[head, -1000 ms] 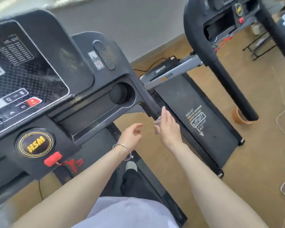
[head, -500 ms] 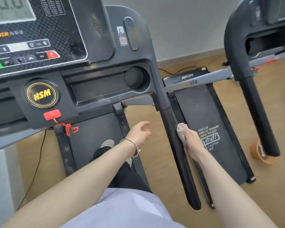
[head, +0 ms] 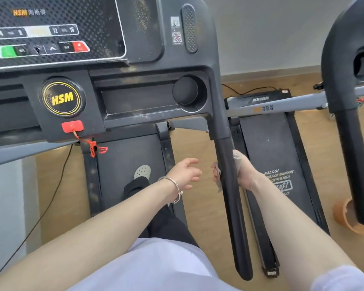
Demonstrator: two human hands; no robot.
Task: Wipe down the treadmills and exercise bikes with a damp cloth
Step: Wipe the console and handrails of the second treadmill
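Held: cloth [head: 218, 175] round handrail [head: 231, 217], right hand [head: 247, 177] curled; left hand [head: 185, 173] spread, empty; risk: cloth shed if grip is slackened

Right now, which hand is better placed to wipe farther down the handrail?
Right. The right hand grips the cloth round the handrail; the left hand hovers open beside it, holding nothing.

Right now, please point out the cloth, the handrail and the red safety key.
cloth [head: 218, 179]: head view, the end showing left of the handrail.
handrail [head: 235, 227]: head view, bare middle of the bar.
safety key [head: 72, 126]: head view, its red face.
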